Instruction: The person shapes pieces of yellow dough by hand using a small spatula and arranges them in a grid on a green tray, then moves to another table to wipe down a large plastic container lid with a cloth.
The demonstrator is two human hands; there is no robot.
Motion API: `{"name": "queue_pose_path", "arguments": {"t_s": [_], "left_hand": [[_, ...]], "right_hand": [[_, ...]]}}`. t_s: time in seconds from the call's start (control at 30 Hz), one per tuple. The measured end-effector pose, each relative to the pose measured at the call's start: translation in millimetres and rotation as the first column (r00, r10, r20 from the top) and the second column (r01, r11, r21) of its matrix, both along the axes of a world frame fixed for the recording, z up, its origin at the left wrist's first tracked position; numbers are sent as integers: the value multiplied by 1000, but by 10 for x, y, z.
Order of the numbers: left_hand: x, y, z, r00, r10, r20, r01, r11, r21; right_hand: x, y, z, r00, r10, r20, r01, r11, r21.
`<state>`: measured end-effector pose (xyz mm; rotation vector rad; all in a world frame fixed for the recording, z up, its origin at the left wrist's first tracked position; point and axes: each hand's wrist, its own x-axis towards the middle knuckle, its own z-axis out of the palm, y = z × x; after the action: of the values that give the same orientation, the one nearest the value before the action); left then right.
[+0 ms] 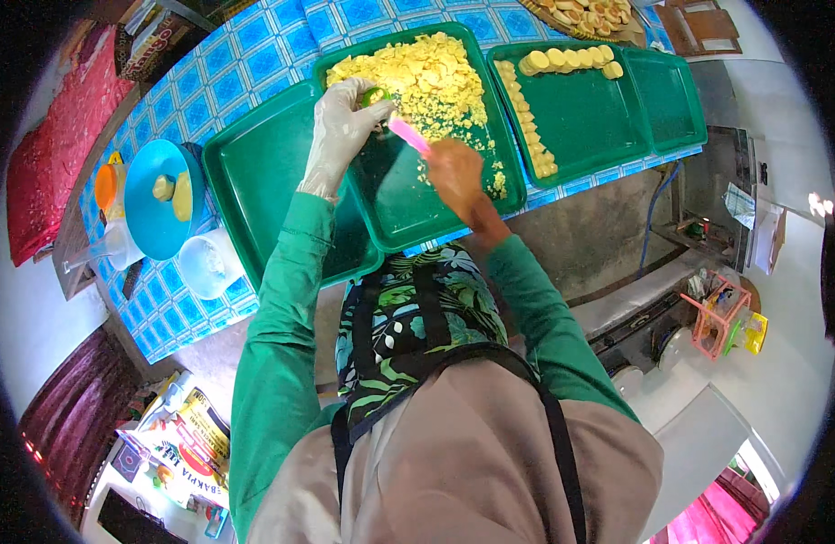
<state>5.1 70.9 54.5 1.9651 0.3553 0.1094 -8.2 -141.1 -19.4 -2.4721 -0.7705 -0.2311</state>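
My left hand (332, 132), in a whitish glove, holds a small green round mold (374, 97) over a green tray (407, 221). Some yellow crumbs show inside the mold. My bare right hand (456, 171) grips a pink tool (410, 136), perhaps a small spatula, whose end is close to my left fingertips. It is slightly blurred, and whether it touches the mold cannot be told. Crumbled yellow filling (431, 71) is heaped at the tray's far side, with loose bits scattered nearer me.
Another green tray (254, 170) lies to the left. A tray (587, 129) at right holds rows of yellow discs (560, 60) and small lumps (525, 122). A blue bowl (145, 224) with dough pieces and a translucent cup (210, 262) stand left. Baked pastries (587, 15) sit at the back.
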Motion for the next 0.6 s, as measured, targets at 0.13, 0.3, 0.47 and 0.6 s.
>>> {"name": "queue_pose_path", "arguments": {"t_s": [0.13,0.3,0.47,0.6], "left_hand": [[-123,58,-4,999,29,-45,-29,999,15],[-188,-162,-106,999,47,2,-47,997,-62],[-410,-333,-188,992,-89,-87,95,993,63],[-656,-377,-152,996,-56,-65,63,990,126]], "right_hand": [[-260,-407,208,939,324,-113,-334,938,-91],[-224,-507,-88,958,269,-95,-277,957,-82],[416,-414,47,998,28,-53,-38,980,-196],[483,-522,640,937,203,-283,-300,883,-360]]}}
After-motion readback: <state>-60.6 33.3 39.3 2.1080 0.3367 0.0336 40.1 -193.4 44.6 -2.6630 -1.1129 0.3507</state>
